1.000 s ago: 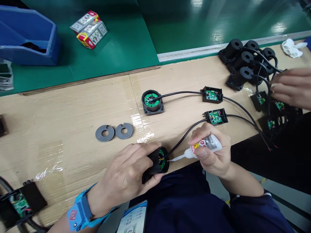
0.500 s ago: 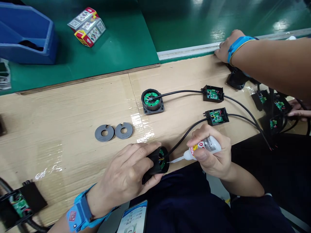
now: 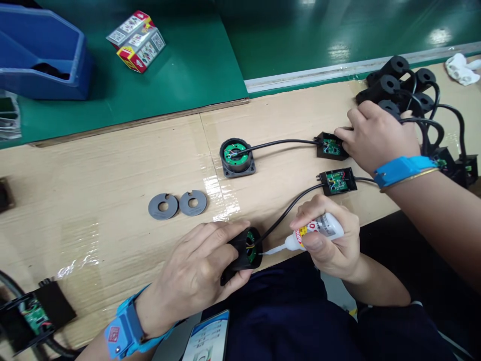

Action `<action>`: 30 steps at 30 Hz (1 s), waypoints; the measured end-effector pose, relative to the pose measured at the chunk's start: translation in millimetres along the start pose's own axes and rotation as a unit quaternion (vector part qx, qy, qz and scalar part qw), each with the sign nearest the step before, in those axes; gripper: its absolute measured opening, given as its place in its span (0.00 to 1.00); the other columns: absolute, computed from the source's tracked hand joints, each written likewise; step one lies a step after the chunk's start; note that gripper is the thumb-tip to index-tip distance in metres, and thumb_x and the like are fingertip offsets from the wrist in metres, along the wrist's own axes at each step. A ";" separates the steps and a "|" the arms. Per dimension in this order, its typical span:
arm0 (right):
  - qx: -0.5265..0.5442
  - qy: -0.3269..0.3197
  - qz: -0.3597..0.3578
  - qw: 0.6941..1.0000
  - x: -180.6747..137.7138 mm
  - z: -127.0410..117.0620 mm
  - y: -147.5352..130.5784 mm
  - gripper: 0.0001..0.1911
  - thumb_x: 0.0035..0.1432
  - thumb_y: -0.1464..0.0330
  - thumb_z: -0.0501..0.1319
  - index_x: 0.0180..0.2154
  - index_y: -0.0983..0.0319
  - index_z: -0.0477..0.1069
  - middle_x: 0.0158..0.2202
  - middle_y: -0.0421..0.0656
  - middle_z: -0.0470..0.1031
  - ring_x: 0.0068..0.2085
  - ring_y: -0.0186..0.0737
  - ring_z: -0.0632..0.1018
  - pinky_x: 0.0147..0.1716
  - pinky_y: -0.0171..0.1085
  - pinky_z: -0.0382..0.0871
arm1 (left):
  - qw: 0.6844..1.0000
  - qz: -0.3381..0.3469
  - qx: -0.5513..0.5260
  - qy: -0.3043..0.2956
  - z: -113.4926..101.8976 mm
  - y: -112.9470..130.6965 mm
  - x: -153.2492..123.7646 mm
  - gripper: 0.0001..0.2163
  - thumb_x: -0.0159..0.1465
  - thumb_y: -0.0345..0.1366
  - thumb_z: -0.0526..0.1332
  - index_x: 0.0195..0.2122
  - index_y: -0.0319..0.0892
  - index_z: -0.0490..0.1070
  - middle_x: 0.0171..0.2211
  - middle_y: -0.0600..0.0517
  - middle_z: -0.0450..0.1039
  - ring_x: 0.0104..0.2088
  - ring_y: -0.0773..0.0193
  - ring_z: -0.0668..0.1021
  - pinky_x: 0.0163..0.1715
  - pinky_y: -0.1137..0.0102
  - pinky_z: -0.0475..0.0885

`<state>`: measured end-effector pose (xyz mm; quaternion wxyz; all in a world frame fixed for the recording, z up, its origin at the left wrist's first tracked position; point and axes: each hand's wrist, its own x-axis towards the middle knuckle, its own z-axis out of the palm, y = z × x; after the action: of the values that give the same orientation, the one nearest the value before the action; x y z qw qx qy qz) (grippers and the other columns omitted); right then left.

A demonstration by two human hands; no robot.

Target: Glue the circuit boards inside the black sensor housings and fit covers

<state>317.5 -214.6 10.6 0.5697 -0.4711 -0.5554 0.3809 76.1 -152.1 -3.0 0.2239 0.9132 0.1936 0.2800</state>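
Observation:
My left hand [image 3: 203,260] is closed around a black round housing [image 3: 240,253], tilted so its open end faces right. Inside its rim a green circuit board and thin wires show. In my right hand [image 3: 334,240] is a white glue bottle [image 3: 325,226], its thin nozzle tip at the housing's rim. A black cable joins this housing to a small open black box [image 3: 339,181] with a green board. Behind stands a second round housing [image 3: 238,159], upright, cabled to another open box [image 3: 331,146]. Two grey notched discs [image 3: 163,206] lie side by side to the left.
A co-worker's hand [image 3: 379,135] reaches in from the right beside the farther box. Several black housings with cables [image 3: 383,90] are heaped behind it. A blue bin [image 3: 71,65] and a printed carton [image 3: 136,41] stand at the back left; another opened box [image 3: 35,316] sits front left.
The co-worker's hand has come from the back edge down to the farther small box, uncovering the heaped housings. My hands, the bottle and the held housing stay almost unchanged.

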 end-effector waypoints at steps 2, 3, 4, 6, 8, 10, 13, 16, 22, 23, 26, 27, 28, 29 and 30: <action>-0.003 0.001 0.000 1.000 -0.3 0.0 0.2 0.13 0.68 0.58 0.65 0.36 0.61 0.75 0.27 0.37 0.74 0.23 0.28 0.70 0.21 0.31 0.62 | 1.000 0.000 0.005 -0.002 -0.5 0.4 0.3 0.14 0.66 0.37 0.68 0.41 0.46 0.59 0.50 0.37 0.81 0.42 0.50 0.85 0.37 0.58 0.81; -0.004 0.001 0.002 1.000 -0.6 -0.1 0.4 0.13 0.67 0.58 0.66 0.36 0.61 0.75 0.27 0.37 0.74 0.23 0.28 0.70 0.21 0.31 0.62 | 1.000 -0.001 0.007 -0.002 -0.8 0.5 0.4 0.14 0.66 0.37 0.68 0.41 0.46 0.59 0.49 0.37 0.81 0.42 0.50 0.85 0.37 0.58 0.81; -0.004 0.002 0.004 1.000 -0.9 -0.2 0.6 0.13 0.67 0.58 0.66 0.36 0.61 0.75 0.26 0.37 0.73 0.23 0.28 0.70 0.21 0.32 0.62 | 1.000 -0.002 0.006 -0.002 -1.1 0.7 0.4 0.14 0.66 0.37 0.67 0.41 0.46 0.59 0.49 0.37 0.81 0.42 0.50 0.85 0.37 0.58 0.81; -0.004 0.002 0.007 1.000 -1.4 -0.3 0.9 0.13 0.66 0.58 0.67 0.36 0.61 0.75 0.26 0.37 0.73 0.23 0.28 0.70 0.21 0.32 0.62 | 1.000 -0.002 0.004 0.000 -1.5 0.7 0.2 0.14 0.66 0.37 0.68 0.41 0.46 0.60 0.49 0.37 0.81 0.43 0.50 0.85 0.37 0.58 0.81; -0.004 0.001 0.009 1.000 -1.6 -0.3 1.2 0.13 0.67 0.58 0.67 0.36 0.61 0.75 0.26 0.37 0.73 0.23 0.29 0.70 0.21 0.32 0.62 | 1.000 -0.003 0.004 0.003 -1.4 0.3 0.1 0.14 0.66 0.37 0.68 0.41 0.46 0.60 0.50 0.37 0.81 0.44 0.51 0.85 0.39 0.58 0.81; -0.003 0.001 0.008 1.000 -1.4 -0.1 1.3 0.13 0.67 0.58 0.66 0.36 0.61 0.75 0.26 0.37 0.73 0.23 0.29 0.70 0.21 0.32 0.62 | 1.000 -0.003 0.005 0.003 -0.9 -0.2 0.0 0.14 0.66 0.37 0.68 0.41 0.46 0.60 0.50 0.38 0.81 0.44 0.52 0.85 0.40 0.58 0.81; 0.001 0.002 0.007 1.000 -0.7 0.2 1.2 0.13 0.67 0.58 0.67 0.36 0.61 0.75 0.26 0.37 0.73 0.23 0.28 0.70 0.21 0.31 0.62 | 1.000 -0.001 0.006 0.004 -0.4 -0.7 -0.3 0.14 0.66 0.37 0.68 0.41 0.46 0.60 0.50 0.37 0.80 0.43 0.51 0.85 0.38 0.58 0.81; -0.002 0.001 0.003 1.000 -0.5 0.3 1.1 0.13 0.67 0.58 0.66 0.36 0.61 0.75 0.26 0.37 0.74 0.23 0.28 0.70 0.21 0.31 0.62 | 1.000 -0.002 0.003 0.002 -0.6 -0.6 -0.2 0.14 0.66 0.37 0.68 0.42 0.46 0.60 0.50 0.37 0.80 0.43 0.51 0.85 0.38 0.57 0.82; -0.021 0.009 -0.009 1.000 1.3 0.4 1.7 0.13 0.68 0.58 0.65 0.36 0.61 0.76 0.25 0.37 0.73 0.22 0.29 0.70 0.20 0.32 0.62 | 0.999 -0.032 -0.040 -0.001 -0.3 0.3 0.9 0.16 0.64 0.37 0.69 0.43 0.47 0.59 0.50 0.40 0.80 0.43 0.54 0.85 0.39 0.59 0.82; -0.025 0.011 -0.014 1.000 2.0 0.5 1.3 0.12 0.67 0.59 0.65 0.36 0.61 0.75 0.25 0.37 0.73 0.22 0.29 0.70 0.20 0.31 0.63 | 0.998 -0.039 -0.055 0.002 0.0 0.5 1.0 0.17 0.63 0.36 0.70 0.44 0.47 0.59 0.50 0.40 0.80 0.43 0.54 0.85 0.39 0.59 0.82; -0.048 0.015 -0.035 0.998 4.4 0.5 -0.9 0.13 0.67 0.58 0.66 0.35 0.61 0.75 0.25 0.38 0.75 0.22 0.29 0.72 0.21 0.31 0.64 | 0.993 -0.063 -0.097 0.018 1.5 1.4 0.2 0.21 0.62 0.35 0.70 0.48 0.46 0.58 0.49 0.39 0.79 0.46 0.53 0.84 0.42 0.59 0.82; -0.058 0.015 -0.042 0.997 5.1 0.4 -1.7 0.13 0.67 0.58 0.66 0.35 0.61 0.75 0.25 0.38 0.76 0.22 0.29 0.72 0.21 0.31 0.65 | 0.991 -0.072 -0.107 0.019 2.0 1.9 -0.5 0.22 0.62 0.34 0.70 0.49 0.46 0.58 0.49 0.39 0.79 0.47 0.52 0.84 0.42 0.59 0.82; -0.069 0.017 -0.050 0.996 5.6 0.2 -2.4 0.14 0.67 0.57 0.66 0.35 0.61 0.75 0.25 0.38 0.76 0.22 0.29 0.73 0.21 0.31 0.65 | 0.990 -0.081 -0.114 0.018 2.4 2.4 -1.3 0.23 0.62 0.34 0.70 0.50 0.46 0.57 0.49 0.40 0.79 0.47 0.52 0.84 0.43 0.59 0.82; -0.079 0.018 -0.059 0.995 6.0 0.1 -2.7 0.15 0.67 0.57 0.66 0.35 0.61 0.75 0.25 0.38 0.76 0.22 0.29 0.73 0.21 0.30 0.65 | 0.989 -0.089 -0.118 0.017 2.7 3.1 -2.2 0.23 0.62 0.35 0.70 0.50 0.45 0.56 0.49 0.40 0.79 0.47 0.52 0.84 0.43 0.59 0.82; -0.089 0.020 -0.068 0.993 6.1 0.0 -2.8 0.15 0.67 0.56 0.66 0.35 0.61 0.75 0.25 0.38 0.76 0.22 0.29 0.73 0.21 0.30 0.65 | 0.988 -0.098 -0.118 0.015 2.9 3.7 -3.2 0.23 0.62 0.35 0.70 0.51 0.45 0.56 0.49 0.40 0.79 0.47 0.51 0.85 0.43 0.59 0.83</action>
<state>317.8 -209.6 14.9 0.5612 -0.4883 -0.6066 0.2805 76.2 -157.6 -4.6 0.3532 0.8528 0.2508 0.2916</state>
